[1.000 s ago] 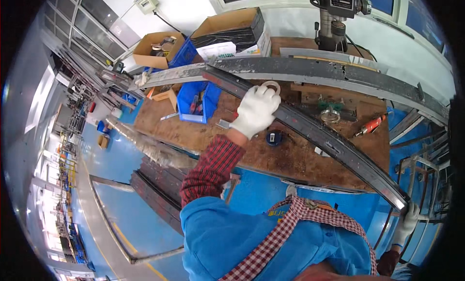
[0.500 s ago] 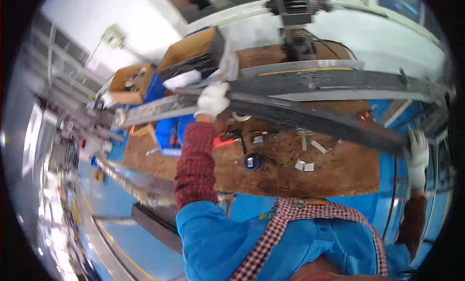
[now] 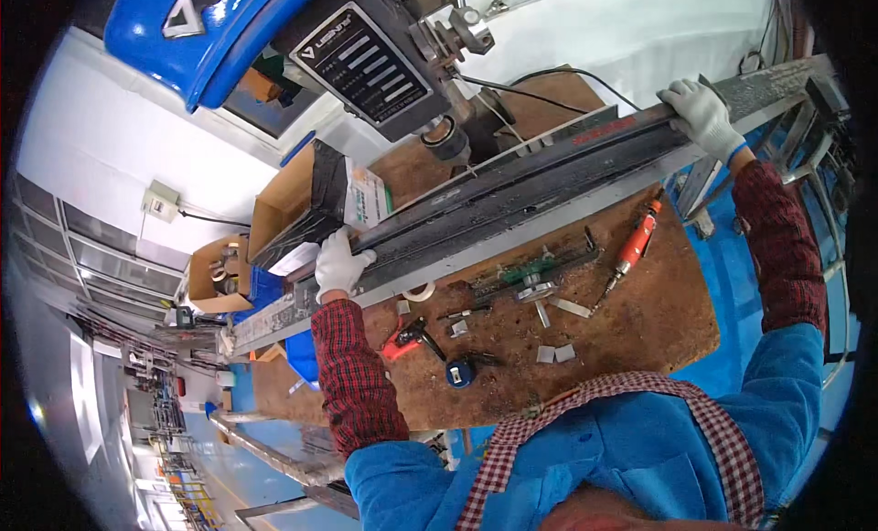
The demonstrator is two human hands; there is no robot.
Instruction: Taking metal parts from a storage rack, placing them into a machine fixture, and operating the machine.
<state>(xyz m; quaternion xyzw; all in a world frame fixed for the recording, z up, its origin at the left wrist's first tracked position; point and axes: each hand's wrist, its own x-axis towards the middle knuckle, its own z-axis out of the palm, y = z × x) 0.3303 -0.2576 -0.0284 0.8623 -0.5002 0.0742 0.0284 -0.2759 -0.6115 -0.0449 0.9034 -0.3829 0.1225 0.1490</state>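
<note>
A long dark metal profile (image 3: 526,195) lies slantwise along a grey rail (image 3: 585,211) on the bench, beneath the chuck (image 3: 445,139) of a drill press. White gloves cover both hands. My left hand (image 3: 340,266) grips the profile near its left end, thumb stuck out along it. Farther up at the right end, my right hand (image 3: 702,118) has its fingers curled over the profile's far edge. The undersides of both grips are hidden.
The brown bench (image 3: 640,339) holds a red pen-shaped power tool (image 3: 637,243), a red-handled tool (image 3: 402,341), a blue tape measure (image 3: 459,374) and small metal pieces (image 3: 555,354). Cardboard boxes (image 3: 219,279) stand at the left. The drill press's blue housing (image 3: 210,37) hangs overhead.
The profile has swung from sloping down rightward over the bench to lying along the rail. My right hand has moved up and away with its end. The view has shifted too.
</note>
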